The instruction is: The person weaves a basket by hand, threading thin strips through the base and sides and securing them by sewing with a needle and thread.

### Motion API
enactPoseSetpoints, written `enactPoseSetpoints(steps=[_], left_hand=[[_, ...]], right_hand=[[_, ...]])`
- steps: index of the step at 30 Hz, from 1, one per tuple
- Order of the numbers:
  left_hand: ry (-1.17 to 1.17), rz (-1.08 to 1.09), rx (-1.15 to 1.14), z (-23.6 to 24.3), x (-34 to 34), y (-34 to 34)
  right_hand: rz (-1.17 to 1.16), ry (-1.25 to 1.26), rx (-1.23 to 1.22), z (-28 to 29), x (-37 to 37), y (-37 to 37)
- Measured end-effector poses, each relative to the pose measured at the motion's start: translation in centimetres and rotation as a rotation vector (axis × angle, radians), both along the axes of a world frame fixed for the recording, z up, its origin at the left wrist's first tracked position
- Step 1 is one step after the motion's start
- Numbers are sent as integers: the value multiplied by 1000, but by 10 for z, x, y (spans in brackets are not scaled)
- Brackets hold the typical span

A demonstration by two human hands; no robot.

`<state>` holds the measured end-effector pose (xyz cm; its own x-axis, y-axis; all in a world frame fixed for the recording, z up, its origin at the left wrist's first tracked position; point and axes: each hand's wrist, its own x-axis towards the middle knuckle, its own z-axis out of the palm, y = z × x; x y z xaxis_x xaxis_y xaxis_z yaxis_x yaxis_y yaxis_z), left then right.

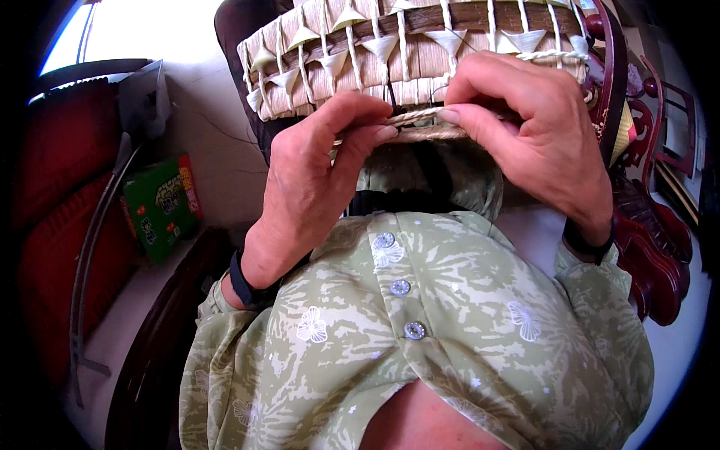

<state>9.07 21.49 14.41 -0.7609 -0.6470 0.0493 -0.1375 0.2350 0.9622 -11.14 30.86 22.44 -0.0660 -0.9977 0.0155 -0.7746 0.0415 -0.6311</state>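
A: Begin with the hands.

B: Left hand point(311, 165), just below the panel point(412, 67): thumb and forefinger pinching the cord point(414, 118). Right hand point(544, 135), overlapping the panel's lower right part in view: forefinger bent, thumb tip at the cord, pinching it too. Remaining fingers mostly hidden on both.

A: Cord's position?

B: Just below the panel's near edge, stretched between the hands. Twisted, straw-coloured. A second strand point(431, 134) runs just under it. Whether either touches the panel, cannot tell. Dark thread point(391, 94) at the panel's near edge, close to the left fingertips.

A: And the panel?

B: Pale straw, brown strip along it, white twisted strings across. Pale triangles point(381, 47) in rows between the strings. Thicker braid point(553, 55) towards its right end.

A: Further out?

B: Below the panel: dark wristband on the left point(251, 285), another on the right point(587, 241); green patterned shirt point(465, 277), round buttons point(400, 287). Left of the panel, lower: green box point(161, 206); beyond it, red seat point(64, 142). Right of the panel: dark red carved furniture point(656, 259).
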Motion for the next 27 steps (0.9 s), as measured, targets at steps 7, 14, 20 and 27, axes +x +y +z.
enactPoseSetpoints(steps=[7,14,20,27], left_hand=[[25,-14,-44,-5,4,2],[86,101,-103,-19,5,7],[130,133,-3,-24,0,12],[202,129,149,-25,1,15]], right_hand=[[-179,-34,116,30,13,5],[-40,199,0,34,12,-4],[-85,310,-9,49,17,-14],[191,507,-544,21,-8,-10]])
